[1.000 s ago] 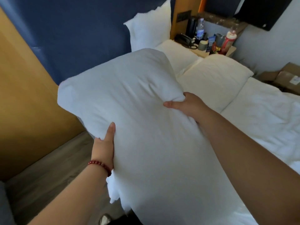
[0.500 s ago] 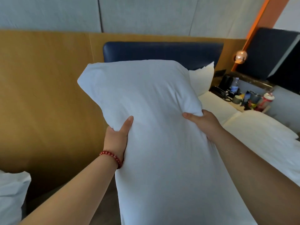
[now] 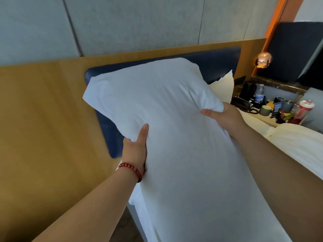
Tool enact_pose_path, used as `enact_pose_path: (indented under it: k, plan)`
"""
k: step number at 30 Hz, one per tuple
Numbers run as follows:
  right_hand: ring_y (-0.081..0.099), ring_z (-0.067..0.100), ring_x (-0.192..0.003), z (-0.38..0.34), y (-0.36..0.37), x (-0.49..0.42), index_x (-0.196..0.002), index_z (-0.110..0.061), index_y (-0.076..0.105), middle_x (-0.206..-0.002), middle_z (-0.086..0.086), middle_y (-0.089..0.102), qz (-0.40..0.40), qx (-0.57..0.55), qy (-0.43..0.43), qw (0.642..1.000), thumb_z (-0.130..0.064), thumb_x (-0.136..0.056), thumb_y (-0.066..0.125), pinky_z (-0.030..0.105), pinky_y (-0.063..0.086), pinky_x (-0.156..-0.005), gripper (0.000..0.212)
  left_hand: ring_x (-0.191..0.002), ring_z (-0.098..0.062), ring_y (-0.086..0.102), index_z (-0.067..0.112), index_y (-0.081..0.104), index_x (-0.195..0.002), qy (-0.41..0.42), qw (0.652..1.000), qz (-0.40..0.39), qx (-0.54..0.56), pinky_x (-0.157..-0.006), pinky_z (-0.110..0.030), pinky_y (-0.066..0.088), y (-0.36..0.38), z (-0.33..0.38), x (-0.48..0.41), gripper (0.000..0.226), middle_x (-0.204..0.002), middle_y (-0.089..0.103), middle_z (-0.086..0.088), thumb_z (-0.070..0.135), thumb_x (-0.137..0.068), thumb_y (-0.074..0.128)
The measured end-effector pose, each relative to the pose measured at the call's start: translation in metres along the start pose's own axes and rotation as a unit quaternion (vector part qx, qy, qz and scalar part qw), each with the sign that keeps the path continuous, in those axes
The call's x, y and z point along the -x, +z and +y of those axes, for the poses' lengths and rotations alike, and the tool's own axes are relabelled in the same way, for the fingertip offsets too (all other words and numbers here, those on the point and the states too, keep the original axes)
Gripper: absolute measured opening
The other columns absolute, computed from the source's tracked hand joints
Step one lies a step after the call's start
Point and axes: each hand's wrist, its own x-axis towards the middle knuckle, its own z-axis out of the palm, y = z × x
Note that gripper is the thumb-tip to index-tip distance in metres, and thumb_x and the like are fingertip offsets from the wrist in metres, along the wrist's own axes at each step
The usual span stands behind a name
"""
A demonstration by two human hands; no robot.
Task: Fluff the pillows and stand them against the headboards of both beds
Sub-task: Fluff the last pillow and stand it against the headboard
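Observation:
A large white pillow [image 3: 174, 137] fills the middle of the view, held up in the air in front of the dark blue padded headboard [image 3: 215, 62]. My left hand [image 3: 135, 149], with a red bead bracelet at the wrist, grips its left edge. My right hand [image 3: 222, 116] pinches its right edge. Behind the held pillow a second white pillow [image 3: 225, 86] stands upright against the headboard. Another pillow [image 3: 300, 137] lies flat on the bed at the right. The held pillow hides most of the mattress.
A wooden wall panel [image 3: 43, 119] runs along the left behind the headboard. At the back right a bedside shelf [image 3: 269, 117] carries a black phone, a water bottle [image 3: 259, 94], cups and a red-capped bottle [image 3: 302, 109]. A copper globe lamp [image 3: 264, 60] hangs above it.
The pillow has risen and moved toward the headboard, and my view has tilted up and swung right. Both hands keep their grip on the pillow's edges.

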Motion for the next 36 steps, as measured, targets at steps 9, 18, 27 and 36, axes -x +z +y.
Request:
enact_pose_path:
  k: [9, 18, 27, 36]
  plan:
    - [0.062, 0.007, -0.098, 0.099, 0.028, -0.162, -0.117, -0.035, 0.061, -0.110, -0.018, 0.065, -0.035, 0.006, 0.006, 0.999, -0.059, -0.057, 0.086, 0.030, 0.051, -0.087, 0.069, -0.105, -0.010, 0.061, 0.024, 0.050, -0.127, -0.022, 0.998, 0.026, -0.056, -0.096, -0.034, 0.047, 0.099, -0.072, -0.121, 0.084, -0.112, 0.064, 0.013, 0.074, -0.061, 0.065]
    - [0.055, 0.006, -0.104, 0.192, 0.094, -0.178, -0.138, -0.039, 0.046, -0.117, -0.017, 0.058, -0.064, -0.010, 0.060, 0.996, -0.038, -0.085, 0.071, 0.008, 0.042, -0.074, 0.059, -0.110, -0.006, 0.058, 0.038, 0.049, -0.126, 0.003, 0.987, -0.032, -0.160, -0.091, -0.024, 0.044, 0.090, -0.141, -0.168, 0.054, -0.120, 0.062, 0.017, 0.052, -0.080, 0.072]
    - [0.040, 0.016, -0.137, 0.158, 0.116, -0.096, -0.141, -0.019, 0.045, -0.147, 0.004, 0.044, 0.028, -0.427, 0.280, 0.859, -0.036, -0.097, 0.054, 0.028, 0.032, -0.109, 0.048, -0.101, 0.004, 0.056, 0.032, 0.049, -0.120, 0.115, 0.948, 0.014, -0.297, -0.072, -0.007, 0.044, 0.068, -0.084, -0.111, 0.063, -0.115, 0.054, 0.015, 0.071, -0.070, 0.050]
    - [0.044, 0.038, -0.132, 0.123, 0.105, -0.083, -0.145, 0.005, 0.030, -0.145, 0.024, 0.041, -0.064, -0.579, 0.422, 0.694, -0.063, -0.094, 0.039, 0.048, 0.045, -0.090, 0.085, -0.125, -0.019, 0.045, 0.011, 0.047, -0.136, 0.359, 0.829, -0.129, -0.409, -0.106, -0.027, 0.036, 0.114, 0.003, -0.164, 0.054, -0.134, 0.050, -0.004, 0.033, -0.090, 0.065]
